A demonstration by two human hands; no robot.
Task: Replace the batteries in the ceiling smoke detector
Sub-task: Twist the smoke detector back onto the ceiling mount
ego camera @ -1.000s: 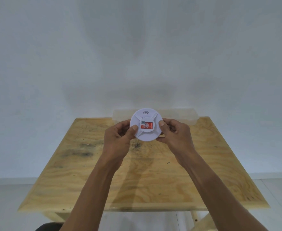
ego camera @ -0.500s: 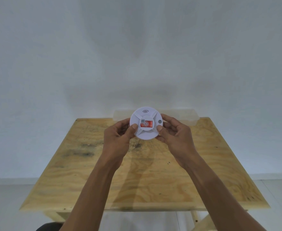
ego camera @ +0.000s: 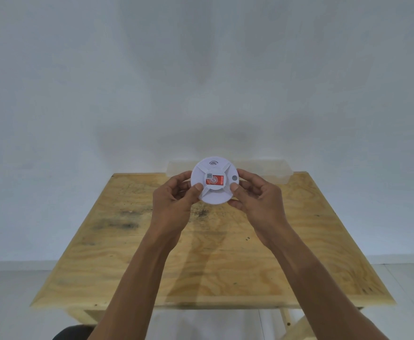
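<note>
A round white plastic smoke detector (ego camera: 213, 183), bearing a red label, is gripped at frame centre by the left hand (ego camera: 174, 204) and right hand (ego camera: 255, 202) above the grainy plywood counter (ego camera: 201, 253). Since the earlier frame it has been rotated slightly.

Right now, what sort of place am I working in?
Probably a bare indoor room used as a simple work spot: a plain plywood table against a blank white wall, a clear plastic box at its back edge, and pale floor below.
</note>
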